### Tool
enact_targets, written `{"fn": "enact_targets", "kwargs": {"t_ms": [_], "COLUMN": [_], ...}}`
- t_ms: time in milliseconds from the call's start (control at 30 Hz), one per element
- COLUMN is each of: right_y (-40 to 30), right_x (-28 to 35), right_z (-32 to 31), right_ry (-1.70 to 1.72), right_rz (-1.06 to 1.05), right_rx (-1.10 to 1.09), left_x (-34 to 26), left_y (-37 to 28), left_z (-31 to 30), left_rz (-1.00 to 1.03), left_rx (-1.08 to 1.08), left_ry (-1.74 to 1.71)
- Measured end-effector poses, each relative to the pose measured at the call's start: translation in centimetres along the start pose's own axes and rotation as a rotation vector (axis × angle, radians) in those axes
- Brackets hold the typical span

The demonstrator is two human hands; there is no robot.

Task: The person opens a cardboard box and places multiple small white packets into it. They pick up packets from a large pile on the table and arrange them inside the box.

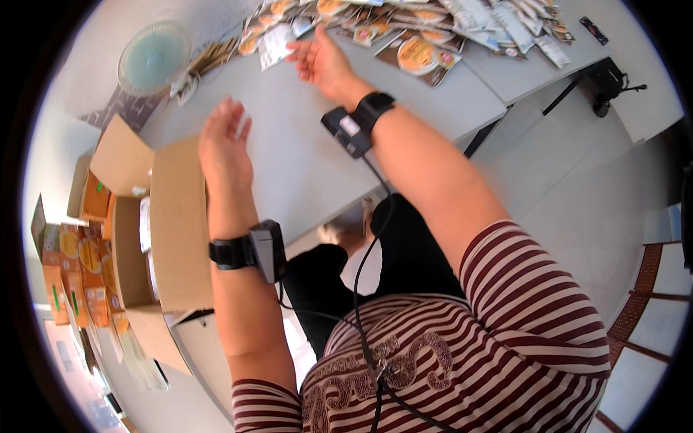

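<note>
My left hand [224, 143] is raised over the grey table [303, 157], beside an open cardboard box [181, 227], its fingers a little blurred and nothing seen in it. Further forward, my right hand [319, 62] has its fingers apart and holds nothing; its fingertips come near a white packet [274, 46], and whether they touch it I cannot tell. Brown printed pouches [419, 54] and white packets [471, 13] lie in a heap along the far side of the table. White items show inside the box.
A round glass-like dish [155, 58] stands at the far left, near brown strips [214, 58] and a white coiled thing [187, 91]. Orange printed cartons [89, 254] are stacked left of the box. A black object [594, 30] lies at the right table end. Cables hang from both wrist devices.
</note>
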State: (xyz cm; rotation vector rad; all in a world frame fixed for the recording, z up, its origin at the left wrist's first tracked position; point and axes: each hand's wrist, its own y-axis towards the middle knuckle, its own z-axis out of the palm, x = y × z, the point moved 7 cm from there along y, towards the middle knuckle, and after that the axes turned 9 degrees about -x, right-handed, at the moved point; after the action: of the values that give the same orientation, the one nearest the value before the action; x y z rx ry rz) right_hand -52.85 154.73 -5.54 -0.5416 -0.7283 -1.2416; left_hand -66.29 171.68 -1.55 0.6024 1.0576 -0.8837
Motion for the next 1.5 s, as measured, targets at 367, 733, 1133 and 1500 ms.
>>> {"fn": "enact_targets", "kwargs": {"t_ms": [367, 733, 1133, 1500], "right_y": [-0.3, -3.0, -9.1, -5.9], "right_x": [1.1, 8.5, 14.2, 12.7], "right_z": [-2.5, -4.4, -11.6, -13.2], "right_ry": [0.410, -0.211, -2.061, -1.746], "right_rz": [-0.028, -0.446, -0.372, 0.122], "right_rx": [-0.326, -0.490, -0.618, -0.275], "left_x": [4.3, 4.1, 4.0, 4.8], "left_y": [-0.1, -0.6, -0.8, -0.3], "left_z": [-1.1, -0.7, -0.9, -0.5], "left_rz": [-0.008, -0.010, -0.016, 0.000], "left_rx": [0.121, 0.164, 0.192, 0.234], "left_ry": [0.069, 0.032, -0.059, -0.005]}}
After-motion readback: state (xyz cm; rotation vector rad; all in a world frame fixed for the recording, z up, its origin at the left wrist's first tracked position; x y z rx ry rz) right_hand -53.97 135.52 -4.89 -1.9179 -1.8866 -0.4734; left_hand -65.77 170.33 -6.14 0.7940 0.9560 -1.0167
